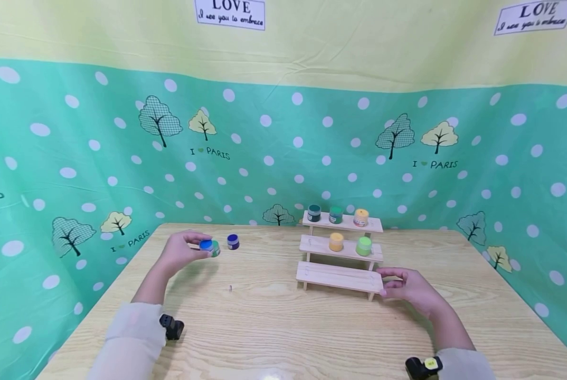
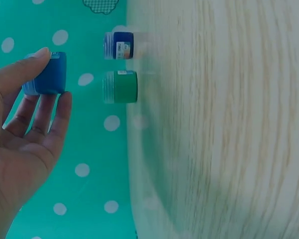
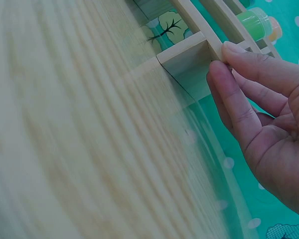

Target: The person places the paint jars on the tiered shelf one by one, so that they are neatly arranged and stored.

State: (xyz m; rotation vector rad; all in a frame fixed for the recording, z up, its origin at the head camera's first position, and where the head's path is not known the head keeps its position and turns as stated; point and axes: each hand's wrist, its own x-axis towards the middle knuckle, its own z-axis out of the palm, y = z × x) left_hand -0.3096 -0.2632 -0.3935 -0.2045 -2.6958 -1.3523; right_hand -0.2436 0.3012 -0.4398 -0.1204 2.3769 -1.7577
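My left hand [image 1: 181, 250] pinches a small blue paint jar [image 2: 52, 74] between thumb and fingers, lifted off the table at the left. Close beside it stand a green jar [image 2: 124, 87] and a dark blue jar [image 1: 233, 241]. With thumb and fingertips, my right hand [image 1: 414, 290] pinches the right end of the lowest step of a three-step wooden rack [image 1: 339, 276]. On the rack's middle step sit an orange jar [image 1: 336, 241] and a light green jar [image 1: 364, 246]. The top step holds a dark teal jar [image 1: 314, 212], a green jar [image 1: 336, 215] and a peach jar [image 1: 361, 217].
A tiny object [image 1: 230, 288], too small to identify, lies on the wooden table [image 1: 264, 327] left of the rack. Behind the table hangs a green and yellow curtain [image 1: 245, 126] with dots and trees. Each wrist wears a black camera [image 1: 171, 327].
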